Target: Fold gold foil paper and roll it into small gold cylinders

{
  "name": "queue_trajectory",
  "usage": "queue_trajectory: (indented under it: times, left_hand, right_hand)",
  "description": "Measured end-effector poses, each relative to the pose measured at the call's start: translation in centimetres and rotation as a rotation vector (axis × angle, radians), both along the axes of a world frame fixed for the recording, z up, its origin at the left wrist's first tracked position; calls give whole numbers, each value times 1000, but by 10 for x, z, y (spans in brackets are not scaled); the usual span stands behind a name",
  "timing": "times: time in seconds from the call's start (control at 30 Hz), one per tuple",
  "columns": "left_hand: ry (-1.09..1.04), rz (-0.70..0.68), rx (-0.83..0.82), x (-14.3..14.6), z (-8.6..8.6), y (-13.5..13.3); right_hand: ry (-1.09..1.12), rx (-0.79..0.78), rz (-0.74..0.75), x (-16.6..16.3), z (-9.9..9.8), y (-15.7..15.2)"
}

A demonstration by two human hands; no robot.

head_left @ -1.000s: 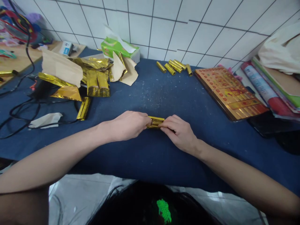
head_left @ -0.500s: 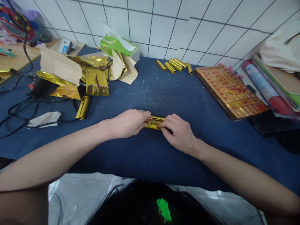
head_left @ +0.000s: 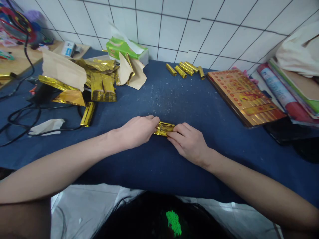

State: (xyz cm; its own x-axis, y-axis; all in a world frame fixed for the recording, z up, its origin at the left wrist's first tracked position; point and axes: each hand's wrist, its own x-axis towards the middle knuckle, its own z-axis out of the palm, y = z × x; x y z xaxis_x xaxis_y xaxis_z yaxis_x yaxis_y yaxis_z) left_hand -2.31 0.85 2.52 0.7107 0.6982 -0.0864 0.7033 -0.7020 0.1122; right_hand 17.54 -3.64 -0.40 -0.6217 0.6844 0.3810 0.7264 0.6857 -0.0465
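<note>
A sheet of shiny gold foil paper (head_left: 163, 128), partly rolled, lies at the middle of the blue cloth (head_left: 154, 162). Its left end is pinched by my left hand (head_left: 142, 130), whose fingers are closed. My right hand (head_left: 189, 141) grips the right end with thumb and fingertips. Both fingertips cover the ends of the paper. Toward the wall lie several finished-looking gold rolls (head_left: 186, 69). Left of my hands rests a gold double roll (head_left: 88, 114).
Crumpled gold and brown paper (head_left: 103, 87) piles up at the left, near a black cable (head_left: 22, 113) and a white scrap (head_left: 48, 126). A green tissue box (head_left: 127, 49) stands against the tiled wall. A gold-and-red printed stack (head_left: 245, 96) lies at the right, beside books (head_left: 294, 96).
The gold paper between my hands has shifted and turned slightly, and its folded edges look different. My right fingers have straightened a little along it. Everything around stays put.
</note>
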Motion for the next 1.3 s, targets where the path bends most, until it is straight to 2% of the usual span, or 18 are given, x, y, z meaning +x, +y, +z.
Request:
queue_trajectory:
  times: [0.17, 0.33, 0.53, 0.63, 0.8, 1.0, 1.3]
  left_hand:
    - [118, 40, 181, 6, 3, -5]
    - [146, -126, 227, 9, 5, -21]
    - [163, -147, 380, 10, 5, -44]
    - [189, -145, 374, 10, 5, -45]
    - [247, -97, 313, 8, 5, -38]
    - [182, -141, 294, 3, 2, -33]
    - [117, -145, 162, 0, -1, -30]
  right_hand:
    - [-21, 48, -19, -1, 0, 1]
    - [-32, 75, -34, -2, -3, 2]
    - [-64, 67, -59, -3, -4, 2]
    - [-60, 53, -51, -5, -2, -1]
    - [-84, -3, 69, -8, 3, -9]
    - [-118, -32, 84, -11, 3, -16]
    - [-144, -103, 134, -14, 3, -18]
